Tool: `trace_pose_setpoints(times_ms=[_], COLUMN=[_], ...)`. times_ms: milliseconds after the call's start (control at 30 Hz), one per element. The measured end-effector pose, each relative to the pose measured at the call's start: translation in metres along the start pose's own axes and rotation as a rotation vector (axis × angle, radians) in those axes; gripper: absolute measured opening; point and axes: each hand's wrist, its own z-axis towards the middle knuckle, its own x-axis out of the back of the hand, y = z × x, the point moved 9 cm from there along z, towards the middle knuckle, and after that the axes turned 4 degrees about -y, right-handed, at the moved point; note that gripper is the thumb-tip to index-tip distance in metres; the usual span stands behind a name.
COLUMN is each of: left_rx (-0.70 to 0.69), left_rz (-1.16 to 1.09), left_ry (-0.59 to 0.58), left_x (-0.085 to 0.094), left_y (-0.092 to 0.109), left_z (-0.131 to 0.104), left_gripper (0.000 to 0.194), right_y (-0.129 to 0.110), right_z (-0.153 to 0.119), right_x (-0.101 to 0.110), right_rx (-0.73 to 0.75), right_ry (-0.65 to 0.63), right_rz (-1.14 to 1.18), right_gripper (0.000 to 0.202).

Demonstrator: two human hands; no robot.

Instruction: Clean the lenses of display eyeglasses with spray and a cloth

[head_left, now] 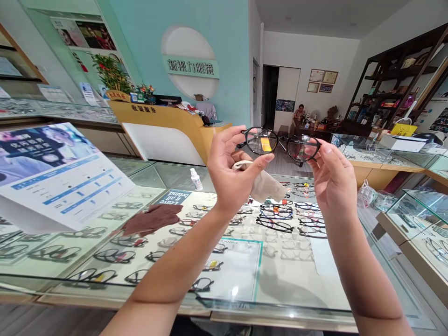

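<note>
Black glasses (289,147) held above bench (294,291); left hand (227,172) and right hand (334,179) fingers pinch opposite ends, likely for steadiness; cloth (268,186) tucked in left palm, presumably handy there.

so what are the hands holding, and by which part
Glasses, by the front's outer ends: one end in the left hand, the other in the right hand. The left also holds a cloth by its upper part.
</note>
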Motion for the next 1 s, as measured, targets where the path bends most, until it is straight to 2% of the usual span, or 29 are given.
trace_pose_setpoints(times_ms=[167,333,600,867,1000], left_rx=[0.009,0.024,0.231,0.401,0.465], left_rz=[-0.015,-0.191,-0.422,-0.610,-0.688], left_ry=[-0.052,-0.049,0.078,0.086,0.092], left_x=[-0.003,-0.005,-0.006,-0.016,-0.019], left_y=[-0.005,-0.001,0.006,-0.007,-0.005], left_z=[0.002,0.002,-0.005,-0.006,-0.007], left_gripper=[0.082,0.076,0.071,0.063,0.060], right_y=[0.004,0.004,0.010,0.000,0.002], right_z=[0.000,-0.002,-0.005,-0.010,-0.010], right_x=[-0.002,-0.007,-0.008,-0.011,-0.010], right_rx=[-0.036,-0.066,-0.164,-0.138,-0.139], right_ry=[0.027,0.009,0.014,0.003,0.001], right_rz=[0.037,0.099,0.135,0.124,0.109], right_gripper=[0.036,0.032,0.029,0.028,0.031])
